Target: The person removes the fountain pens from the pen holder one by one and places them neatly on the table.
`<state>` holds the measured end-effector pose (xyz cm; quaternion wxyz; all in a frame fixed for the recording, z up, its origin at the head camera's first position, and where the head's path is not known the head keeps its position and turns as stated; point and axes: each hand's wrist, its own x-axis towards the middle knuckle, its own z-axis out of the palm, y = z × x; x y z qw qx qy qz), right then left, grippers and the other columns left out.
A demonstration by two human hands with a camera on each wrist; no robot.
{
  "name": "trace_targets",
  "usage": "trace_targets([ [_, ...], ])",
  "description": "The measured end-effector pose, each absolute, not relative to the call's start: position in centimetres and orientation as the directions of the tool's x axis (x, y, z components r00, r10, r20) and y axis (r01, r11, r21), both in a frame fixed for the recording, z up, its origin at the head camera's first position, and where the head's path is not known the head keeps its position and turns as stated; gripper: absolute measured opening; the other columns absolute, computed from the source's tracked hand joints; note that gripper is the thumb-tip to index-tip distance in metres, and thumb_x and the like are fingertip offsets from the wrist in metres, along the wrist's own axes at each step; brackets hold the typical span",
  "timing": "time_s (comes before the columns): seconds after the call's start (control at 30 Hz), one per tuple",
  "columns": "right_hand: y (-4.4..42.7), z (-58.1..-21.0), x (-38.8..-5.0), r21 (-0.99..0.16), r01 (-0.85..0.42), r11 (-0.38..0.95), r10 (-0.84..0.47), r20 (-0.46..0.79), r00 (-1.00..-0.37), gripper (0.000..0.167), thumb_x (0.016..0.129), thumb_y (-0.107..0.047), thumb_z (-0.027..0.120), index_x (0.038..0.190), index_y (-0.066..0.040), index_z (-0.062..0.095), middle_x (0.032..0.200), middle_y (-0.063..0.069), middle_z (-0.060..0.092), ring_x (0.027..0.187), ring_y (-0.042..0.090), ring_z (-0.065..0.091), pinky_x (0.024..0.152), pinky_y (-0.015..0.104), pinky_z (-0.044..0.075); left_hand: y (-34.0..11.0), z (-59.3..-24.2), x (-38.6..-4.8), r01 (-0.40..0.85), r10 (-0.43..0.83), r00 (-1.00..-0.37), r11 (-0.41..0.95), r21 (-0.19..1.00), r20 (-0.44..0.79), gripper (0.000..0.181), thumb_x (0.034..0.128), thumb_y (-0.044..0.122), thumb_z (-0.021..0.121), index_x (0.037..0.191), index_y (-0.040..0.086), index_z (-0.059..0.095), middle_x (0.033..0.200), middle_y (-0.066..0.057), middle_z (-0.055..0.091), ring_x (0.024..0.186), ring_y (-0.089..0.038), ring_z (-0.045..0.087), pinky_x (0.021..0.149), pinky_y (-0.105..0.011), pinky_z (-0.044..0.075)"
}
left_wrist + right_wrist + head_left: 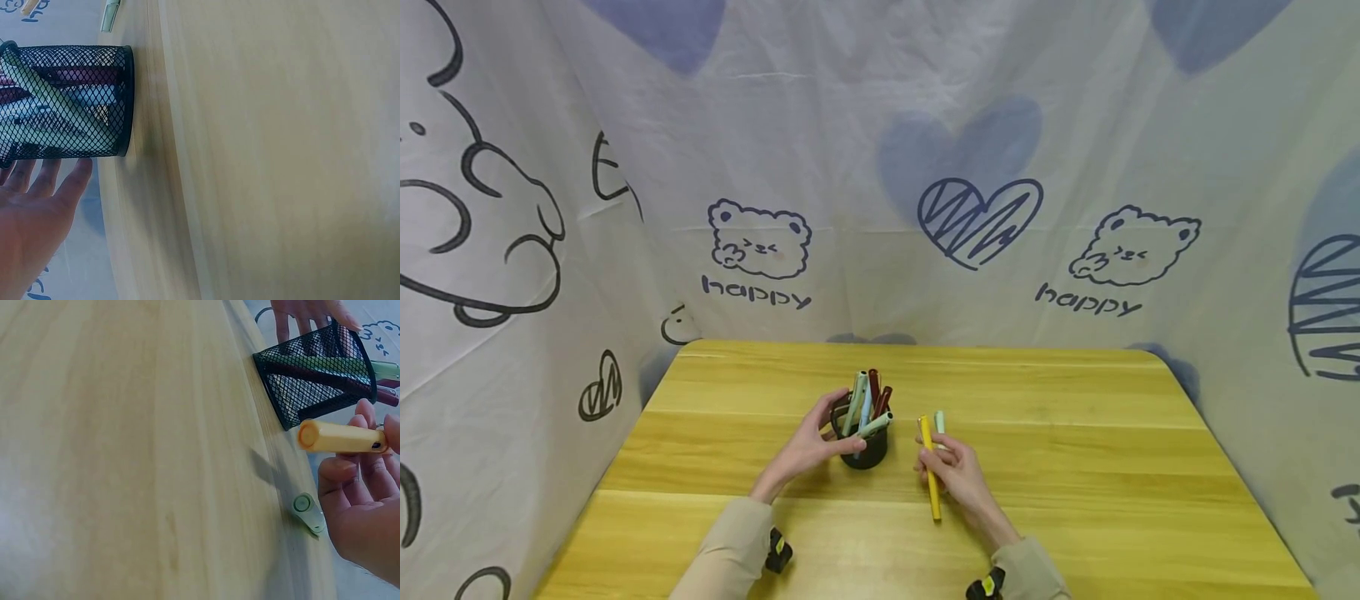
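On the table stands a black mesh pen holder [867, 454] with several pens [853, 404] in it, pale green, light blue and dark red. My left hand [808, 446] holds it from the left, thumb at the near side and fingers round the far side. In the left wrist view those fingers touch the mesh [94, 103]. To the right of the holder, my right hand [964, 479] pinches a yellow pen [933, 496] above the table. A pale green pen [939, 421] lies just beyond the right hand, partly hidden by it.
The wooden table [1075, 500] reaches out to both sides and ends at a white cloth [865, 275] printed with hearts and bears. More printed cloth [512, 375] hangs at the left and right. Dark wrist cameras [778, 551] sit at both sleeves.
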<state>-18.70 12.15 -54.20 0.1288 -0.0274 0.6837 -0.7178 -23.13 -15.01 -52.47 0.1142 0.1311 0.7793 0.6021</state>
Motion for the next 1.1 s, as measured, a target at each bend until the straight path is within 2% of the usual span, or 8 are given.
trace_targets([
  [0.2, 12.2, -54.3, -18.8, -0.986, 0.160, -0.039, -0.203, -0.149, -0.968, 0.043, 0.105, -0.011, 0.052, 0.142, 0.009, 0.047, 0.082, -0.004, 0.066, 0.066, 0.005, 0.061, 0.052, 0.017, 0.038, -15.0, -52.6, -23.2, 0.065, 0.343, -0.939, 0.241, 0.968, -0.022, 0.092, 0.0850, 0.020, 0.082, 0.158, 0.012, 0.027, 0.166, -0.011, 0.026, 0.153, -0.039, 0.025, 0.122, -0.059, 0.030],
  [0.4, 12.5, -54.3, -18.9, -0.986, 0.161, -0.046, -0.219, -0.147, -0.965, 0.046, 0.101, -0.004, 0.057, 0.144, 0.010, 0.045, 0.088, 0.000, 0.068, 0.070, 0.006, 0.063, 0.052, 0.017, 0.040, -15.0, -52.5, -23.2, 0.071, 0.347, -0.938, 0.246, 0.967, -0.019, 0.093, 0.0849, 0.021, 0.082, 0.159, 0.012, 0.027, 0.166, -0.012, 0.025, 0.153, -0.041, 0.024, 0.121, -0.060, 0.030],
  [0.53, 12.8, -54.4, -18.9, -0.988, 0.151, -0.041, -0.218, -0.139, -0.966, 0.048, 0.100, -0.006, 0.060, 0.141, 0.014, 0.043, 0.104, 0.014, 0.074, 0.076, 0.009, 0.067, 0.058, 0.017, 0.047, -15.0, -52.4, -23.2, 0.064, 0.341, -0.940, 0.245, 0.967, -0.025, 0.093, 0.0842, 0.022, 0.083, 0.159, 0.013, 0.027, 0.166, -0.011, 0.025, 0.153, -0.039, 0.024, 0.121, -0.059, 0.030],
  [0.63, 13.0, -54.4, -18.9, -0.990, 0.137, -0.031, -0.224, -0.127, -0.966, 0.049, 0.100, -0.010, 0.062, 0.137, 0.015, 0.041, 0.116, 0.026, 0.071, 0.080, 0.010, 0.069, 0.062, 0.018, 0.051, -15.0, -52.3, -23.2, 0.061, 0.340, -0.940, 0.241, 0.969, -0.025, 0.094, 0.0841, 0.021, 0.083, 0.159, 0.013, 0.027, 0.166, -0.010, 0.026, 0.153, -0.039, 0.025, 0.122, -0.059, 0.029],
  [0.7, 13.2, -54.5, -18.9, -0.992, 0.124, -0.031, -0.236, -0.113, -0.965, 0.047, 0.100, -0.010, 0.062, 0.134, 0.016, 0.041, 0.119, 0.031, 0.068, 0.081, 0.012, 0.070, 0.064, 0.019, 0.054, -15.0, -52.4, -23.2, 0.066, 0.345, -0.938, 0.239, 0.969, -0.021, 0.094, 0.0845, 0.020, 0.083, 0.159, 0.012, 0.026, 0.166, -0.011, 0.026, 0.153, -0.039, 0.025, 0.122, -0.060, 0.029],
  [0.8, 13.4, -54.6, -19.0, -0.994, 0.103, -0.035, -0.256, -0.091, -0.962, 0.044, 0.101, -0.010, 0.060, 0.129, 0.019, 0.043, 0.117, 0.033, 0.069, 0.083, 0.013, 0.072, 0.065, 0.019, 0.056, -15.0, -52.5, -23.2, 0.071, 0.351, -0.936, 0.236, 0.969, -0.017, 0.093, 0.0851, 0.018, 0.082, 0.159, 0.011, 0.026, 0.166, -0.012, 0.026, 0.153, -0.040, 0.026, 0.121, -0.060, 0.029],
  [1.0, 13.6, -54.8, -19.1, -0.994, 0.106, -0.034, -0.257, -0.094, -0.962, 0.041, 0.100, -0.010, 0.062, 0.125, 0.020, 0.048, 0.099, 0.020, 0.074, 0.082, 0.014, 0.073, 0.066, 0.022, 0.059, -15.0, -52.5, -23.3, 0.064, 0.351, -0.936, 0.235, 0.970, -0.023, 0.092, 0.0851, 0.018, 0.082, 0.158, 0.012, 0.027, 0.166, -0.011, 0.025, 0.153, -0.039, 0.025, 0.122, -0.060, 0.029],
  [1.1, 13.7, -54.8, -19.1, -0.994, 0.108, -0.011, -0.245, -0.103, -0.964, 0.039, 0.099, -0.009, 0.063, 0.123, 0.019, 0.052, 0.095, 0.019, 0.072, 0.078, 0.014, 0.073, 0.064, 0.023, 0.059, -15.1, -52.6, -23.3, 0.056, 0.352, -0.936, 0.234, 0.971, -0.031, 0.093, 0.0848, 0.019, 0.082, 0.159, 0.011, 0.026, 0.167, -0.011, 0.024, 0.153, -0.039, 0.024, 0.121, -0.060, 0.029],
])
